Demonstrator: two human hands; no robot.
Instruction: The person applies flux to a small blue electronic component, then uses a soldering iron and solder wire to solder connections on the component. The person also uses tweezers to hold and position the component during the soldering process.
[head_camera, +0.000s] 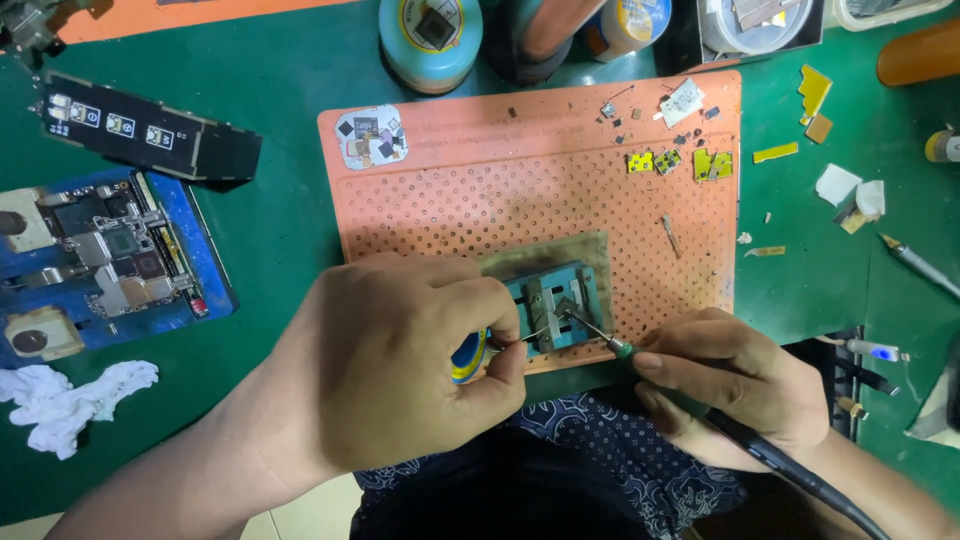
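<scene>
On the orange perforated mat (450, 200) near the front edge of the green bench (290, 230), a small blue clamp (556, 303) holds a tiny square chip (567, 302), tilted like a diamond between two grey metal bars. The left hand (400, 360) has its fingers pinched narrow around a small blue and yellow spool (468, 357), feeding a thin wire (530, 335) toward the chip. The right hand (730, 385) grips a soldering iron (700, 410) like a pen, fingers closed on its dark handle, tip resting at the chip's edge. Risk, as I judge it: the two hands work very close, so a slight slip of the tip could smear solder across neighbouring pads or nudge the chip loose. A dark scorched patch surrounds the clamp. To the left lies an opened phone board (110, 260) on a blue holder.
</scene>
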